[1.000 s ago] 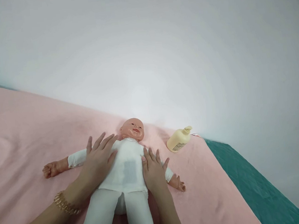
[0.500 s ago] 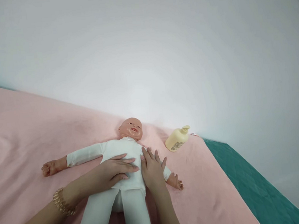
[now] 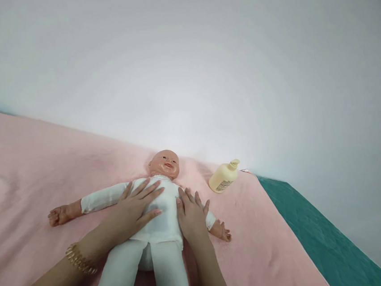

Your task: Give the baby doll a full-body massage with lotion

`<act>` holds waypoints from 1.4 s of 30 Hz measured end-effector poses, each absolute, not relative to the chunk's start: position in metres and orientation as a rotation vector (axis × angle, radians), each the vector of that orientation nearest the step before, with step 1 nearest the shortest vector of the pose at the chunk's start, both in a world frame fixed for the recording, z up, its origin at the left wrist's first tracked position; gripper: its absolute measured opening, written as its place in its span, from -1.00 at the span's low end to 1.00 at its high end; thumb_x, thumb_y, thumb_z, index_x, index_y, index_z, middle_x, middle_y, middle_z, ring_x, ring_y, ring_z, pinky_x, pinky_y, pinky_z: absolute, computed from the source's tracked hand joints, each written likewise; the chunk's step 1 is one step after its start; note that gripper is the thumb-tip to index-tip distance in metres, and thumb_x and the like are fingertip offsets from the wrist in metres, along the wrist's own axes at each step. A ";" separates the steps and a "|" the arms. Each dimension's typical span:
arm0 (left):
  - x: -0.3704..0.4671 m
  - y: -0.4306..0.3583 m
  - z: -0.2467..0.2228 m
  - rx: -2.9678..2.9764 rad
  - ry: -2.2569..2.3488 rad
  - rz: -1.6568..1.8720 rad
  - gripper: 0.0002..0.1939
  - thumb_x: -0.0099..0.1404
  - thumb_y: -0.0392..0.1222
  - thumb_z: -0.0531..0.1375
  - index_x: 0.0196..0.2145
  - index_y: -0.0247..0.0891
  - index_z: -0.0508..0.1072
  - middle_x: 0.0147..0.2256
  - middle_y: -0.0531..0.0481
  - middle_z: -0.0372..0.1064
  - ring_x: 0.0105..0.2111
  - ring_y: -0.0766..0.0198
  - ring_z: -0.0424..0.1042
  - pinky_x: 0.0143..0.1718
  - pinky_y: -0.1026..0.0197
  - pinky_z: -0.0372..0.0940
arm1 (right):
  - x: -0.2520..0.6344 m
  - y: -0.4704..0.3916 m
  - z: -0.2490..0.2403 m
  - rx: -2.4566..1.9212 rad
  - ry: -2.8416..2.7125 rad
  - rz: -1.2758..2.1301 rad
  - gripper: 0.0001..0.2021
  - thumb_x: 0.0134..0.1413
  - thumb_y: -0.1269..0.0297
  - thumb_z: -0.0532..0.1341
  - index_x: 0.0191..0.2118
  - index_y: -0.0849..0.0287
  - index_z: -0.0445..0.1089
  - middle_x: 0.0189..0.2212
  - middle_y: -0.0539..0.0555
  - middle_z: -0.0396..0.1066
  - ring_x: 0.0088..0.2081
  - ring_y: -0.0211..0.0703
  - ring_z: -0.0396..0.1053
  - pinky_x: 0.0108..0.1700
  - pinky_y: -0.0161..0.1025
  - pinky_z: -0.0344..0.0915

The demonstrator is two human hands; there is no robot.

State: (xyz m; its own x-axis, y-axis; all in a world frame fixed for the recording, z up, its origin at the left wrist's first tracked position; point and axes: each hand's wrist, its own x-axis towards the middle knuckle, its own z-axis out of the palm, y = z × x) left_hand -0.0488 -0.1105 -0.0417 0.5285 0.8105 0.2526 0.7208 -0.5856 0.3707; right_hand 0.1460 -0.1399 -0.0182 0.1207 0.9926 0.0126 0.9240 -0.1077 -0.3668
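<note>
A bald baby doll in a white top and white trousers lies on its back with both arms spread. My left hand rests on the chest and the side of the torso at the image's left, its fingers spread. On the other side of the torso, near the shoulder and upper arm, lies my right hand, fingers apart. Neither hand holds anything. A pale yellow pump bottle stands beyond my right hand, beside the doll's head and shoulder.
Under the doll is a pink blanket with soft folds. A green surface shows past its right edge, with a small strip at the far left. Behind rises a plain pale wall.
My left hand has moved up the doll's torso towards the shoulder, and its fingers have spread wider. My right hand stays at the same place on the doll. The view has shifted slightly.
</note>
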 end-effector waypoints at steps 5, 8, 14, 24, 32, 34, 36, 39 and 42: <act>-0.048 -0.109 -0.044 2.425 1.667 0.706 -0.49 0.47 -0.10 -0.18 0.27 -0.11 0.25 0.27 -0.07 0.18 0.31 -0.01 0.07 0.28 -0.31 -0.14 | 0.147 -0.141 -0.019 -2.091 -1.873 0.347 -0.49 0.36 0.13 -0.13 0.31 0.13 0.18 0.33 0.10 0.08 0.38 0.34 -0.17 0.29 0.46 -0.42; -0.051 -0.107 -0.047 2.432 1.798 0.737 -0.48 0.44 -0.21 -0.19 0.23 -0.19 0.31 0.22 -0.08 0.27 0.29 -0.04 0.11 0.28 -0.31 -0.16 | 0.149 -0.139 -0.021 -2.071 -1.860 0.350 -0.49 0.35 0.14 -0.11 0.31 0.14 0.18 0.33 0.12 0.06 0.39 0.31 -0.18 0.30 0.46 -0.44; -0.057 -0.104 -0.050 2.467 1.855 0.687 -0.48 0.41 -0.32 -0.18 0.20 -0.26 0.34 0.18 -0.11 0.32 0.27 -0.08 0.15 0.28 -0.34 -0.18 | 0.150 -0.143 -0.011 -1.506 -1.970 0.664 -0.50 0.33 0.20 0.00 0.33 0.14 0.11 0.35 0.09 0.02 0.39 -0.05 -0.10 0.40 0.12 -0.24; -0.058 -0.104 -0.052 2.505 1.812 0.725 -0.47 0.34 -0.35 -0.13 0.17 -0.25 0.37 0.16 -0.16 0.35 0.24 -0.13 0.21 0.24 -0.40 -0.15 | 0.141 -0.167 0.028 -0.876 -2.319 0.992 -0.63 0.22 -0.07 0.14 0.10 -0.22 0.39 -0.04 -0.12 0.52 0.05 -0.23 0.44 0.33 -0.21 0.08; -0.059 -0.104 -0.050 2.588 1.771 0.613 -0.50 0.33 -0.35 -0.08 0.15 -0.24 0.40 0.21 -0.14 0.28 0.24 -0.14 0.20 0.24 -0.31 -0.06 | 0.139 -0.159 0.015 -1.054 -2.360 0.904 -0.56 0.23 -0.03 0.16 0.22 -0.28 0.23 0.25 -0.11 0.21 0.34 -0.13 0.00 0.40 0.01 -0.25; -0.059 -0.104 -0.049 2.583 1.773 0.573 -0.51 0.36 -0.32 -0.09 0.15 -0.28 0.40 0.22 -0.15 0.27 0.24 -0.15 0.19 0.24 -0.32 -0.06 | 0.138 -0.156 0.012 -1.109 -2.366 0.907 -0.53 0.24 -0.05 0.13 0.24 -0.26 0.19 0.31 -0.11 0.08 0.38 -0.11 -0.14 0.40 0.07 -0.34; -0.058 -0.104 -0.048 2.563 1.783 0.568 -0.51 0.39 -0.29 -0.12 0.16 -0.29 0.39 0.22 -0.15 0.27 0.24 -0.16 0.20 0.24 -0.32 -0.06 | 0.137 -0.153 0.008 -1.178 -2.371 0.897 -0.52 0.28 -0.07 0.07 0.27 -0.19 0.16 0.35 -0.09 -0.05 0.41 -0.09 -0.24 0.39 0.15 -0.43; -0.057 -0.103 -0.048 2.518 1.823 0.614 -0.51 0.43 -0.25 -0.15 0.18 -0.28 0.36 0.20 -0.13 0.29 0.23 -0.14 0.22 0.25 -0.31 -0.05 | 0.139 -0.149 0.001 -1.303 -2.344 0.838 -0.49 0.32 -0.09 -0.01 0.32 -0.15 0.08 0.39 -0.07 -0.16 0.42 -0.05 -0.36 0.35 0.27 -0.53; -0.056 -0.102 -0.050 2.511 1.838 0.656 -0.51 0.44 -0.23 -0.16 0.19 -0.26 0.35 0.19 -0.11 0.30 0.23 -0.13 0.22 0.25 -0.31 -0.06 | 0.141 -0.146 -0.006 -1.393 -2.292 0.793 -0.45 0.32 -0.12 -0.05 0.35 -0.18 -0.02 0.40 -0.09 -0.21 0.43 -0.02 -0.42 0.34 0.31 -0.56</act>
